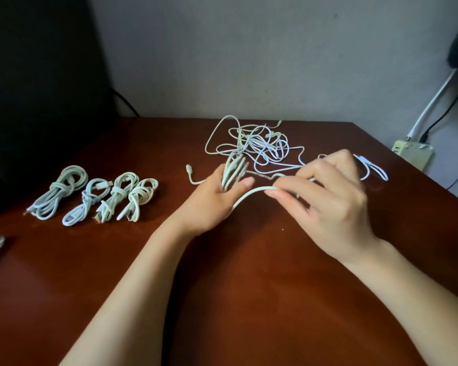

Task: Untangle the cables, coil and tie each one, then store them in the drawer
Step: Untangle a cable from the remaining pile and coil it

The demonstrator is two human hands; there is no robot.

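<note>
Cable (249,193) is running between both hands above the middle of the table (249,299). The left hand (214,199) is gripping several wound loops of it between thumb and fingers, and the right hand (328,196) is pinching the free strand in curled fingers. A tangle of white cables (257,146) is lying toward the far edge. Four tied bundles (93,196) are sitting in a row near the left edge. Marks on the beige box (413,154) beyond the far right corner are showing too small to read.

Reddish-brown wooden table (249,299) against grey wall (249,48)
</note>
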